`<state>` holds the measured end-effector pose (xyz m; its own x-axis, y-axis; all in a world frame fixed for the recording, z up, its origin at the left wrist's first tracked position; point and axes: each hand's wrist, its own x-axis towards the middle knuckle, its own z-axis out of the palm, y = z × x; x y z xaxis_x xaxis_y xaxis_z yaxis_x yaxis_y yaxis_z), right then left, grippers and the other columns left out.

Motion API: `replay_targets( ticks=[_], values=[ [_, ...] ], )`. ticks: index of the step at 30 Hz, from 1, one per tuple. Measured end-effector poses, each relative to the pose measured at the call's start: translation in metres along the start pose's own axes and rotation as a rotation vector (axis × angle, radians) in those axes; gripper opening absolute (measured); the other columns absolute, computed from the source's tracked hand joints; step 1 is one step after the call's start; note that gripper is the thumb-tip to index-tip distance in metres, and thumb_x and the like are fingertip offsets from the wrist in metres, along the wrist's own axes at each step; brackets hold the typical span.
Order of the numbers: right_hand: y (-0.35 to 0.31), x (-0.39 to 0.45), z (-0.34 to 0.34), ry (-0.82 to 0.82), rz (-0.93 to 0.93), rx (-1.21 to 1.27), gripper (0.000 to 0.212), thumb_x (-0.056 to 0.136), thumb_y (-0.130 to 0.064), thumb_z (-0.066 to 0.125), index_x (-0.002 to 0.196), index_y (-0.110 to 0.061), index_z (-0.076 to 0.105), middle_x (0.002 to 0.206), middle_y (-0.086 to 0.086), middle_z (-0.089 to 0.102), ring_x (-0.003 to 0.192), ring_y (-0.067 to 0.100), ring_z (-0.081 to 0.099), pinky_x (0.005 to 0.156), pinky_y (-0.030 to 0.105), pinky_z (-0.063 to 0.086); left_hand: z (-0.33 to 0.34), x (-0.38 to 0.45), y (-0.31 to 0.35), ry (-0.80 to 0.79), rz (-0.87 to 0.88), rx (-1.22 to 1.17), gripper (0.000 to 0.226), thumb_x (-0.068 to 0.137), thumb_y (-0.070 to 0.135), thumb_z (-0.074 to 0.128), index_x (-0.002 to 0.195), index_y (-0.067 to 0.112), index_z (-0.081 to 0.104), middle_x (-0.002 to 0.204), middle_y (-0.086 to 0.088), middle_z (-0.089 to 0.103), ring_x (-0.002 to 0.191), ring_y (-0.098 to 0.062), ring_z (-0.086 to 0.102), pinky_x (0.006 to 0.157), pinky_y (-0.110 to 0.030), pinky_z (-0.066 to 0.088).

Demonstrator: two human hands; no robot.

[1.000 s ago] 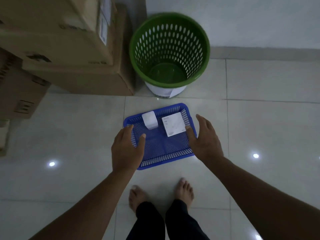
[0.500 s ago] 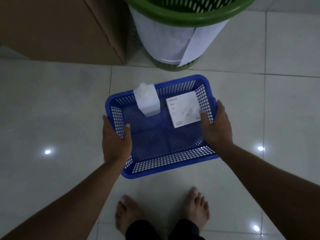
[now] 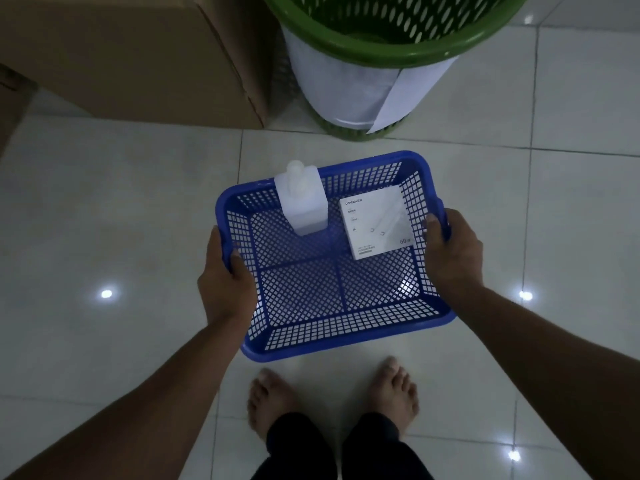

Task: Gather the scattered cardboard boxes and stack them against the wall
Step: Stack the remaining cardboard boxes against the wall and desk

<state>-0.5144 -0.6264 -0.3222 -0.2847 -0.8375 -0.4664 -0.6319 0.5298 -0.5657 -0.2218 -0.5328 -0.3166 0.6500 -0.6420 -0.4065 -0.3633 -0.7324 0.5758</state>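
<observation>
Cardboard box (image 3: 131, 57) is sitting top left on the tiled floor (image 3: 104, 202), w/ another box edge (image 3: 10, 109) poking in at far left; can't tell from here whether it's backing onto the wall. Both are lying well apart from the hands, w/ bare floor between.

Change vs. a sec ago: hands were hovering spread over the blue basket (image 3: 346, 337), now they're gripping it. Left hand (image 3: 225, 282) is curling round the left rim, thumb hooking inside the mesh; right hand (image 3: 453, 254) is clamping the right rim, thumb over the top edge. Basket is looking bigger and closer to the cam, so prob. being lifted off the floor, though contact underneath isn't visible.

Inside, at the far end: white bottle (image 3: 304, 202) standing upright, white carton (image 3: 377, 226) lying beside it.

Green bin (image 3: 381, 46) is standing just beyond the basket, right of the box.

Meaning for task, imo: both hands are occupied w/ clutter, not cardboard, so this is prob. clearing the way; box stacking isn't advancing yet.
</observation>
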Motion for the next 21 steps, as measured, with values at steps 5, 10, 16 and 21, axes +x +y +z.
replay_targets(
  ticks=[5,10,16,21],
  values=[
    [-0.037,-0.051,-0.046,0.001,-0.012,0.006,0.027,0.108,-0.041,0.043,0.119,-0.023,0.059,0.092,-0.007,0.064,0.079,0.011,0.062,0.059,0.025,0.043,-0.063,-0.038,0.034,0.011,-0.006,0.019,0.054,0.108,0.020,0.044,0.161,0.023,0.031,0.149,-0.003,0.055,0.126,-0.025,0.058,0.096,-0.024,0.039],
    [-0.099,-0.112,-0.110,-0.003,-0.057,0.008,0.030,0.108,-0.040,0.044,0.125,-0.021,0.059,0.097,-0.004,0.066,0.076,0.007,0.060,0.059,0.025,0.043,-0.150,-0.082,0.085,0.024,0.013,0.003,0.053,0.109,0.020,0.044,0.160,0.022,0.032,0.147,-0.002,0.056,0.115,-0.013,0.057,0.093,-0.022,0.041],
    [-0.191,-0.185,-0.197,0.017,-0.109,0.009,0.033,0.108,-0.041,0.044,0.126,-0.018,0.060,0.098,-0.001,0.066,0.079,0.014,0.062,0.059,0.024,0.041,-0.266,-0.127,0.155,0.032,0.108,0.007,0.051,0.109,0.022,0.044,0.159,0.018,0.034,0.142,-0.005,0.060,0.115,-0.019,0.062,0.090,-0.023,0.042],
    [-0.272,-0.239,-0.267,0.073,-0.167,0.032,0.032,0.106,-0.041,0.045,0.121,-0.019,0.063,0.104,0.007,0.071,0.092,0.029,0.063,0.080,0.039,0.049,-0.365,-0.161,0.214,0.066,0.199,0.003,0.050,0.109,0.025,0.045,0.158,0.017,0.038,0.138,-0.008,0.063,0.115,-0.026,0.063,0.092,-0.025,0.043]
  ],
)
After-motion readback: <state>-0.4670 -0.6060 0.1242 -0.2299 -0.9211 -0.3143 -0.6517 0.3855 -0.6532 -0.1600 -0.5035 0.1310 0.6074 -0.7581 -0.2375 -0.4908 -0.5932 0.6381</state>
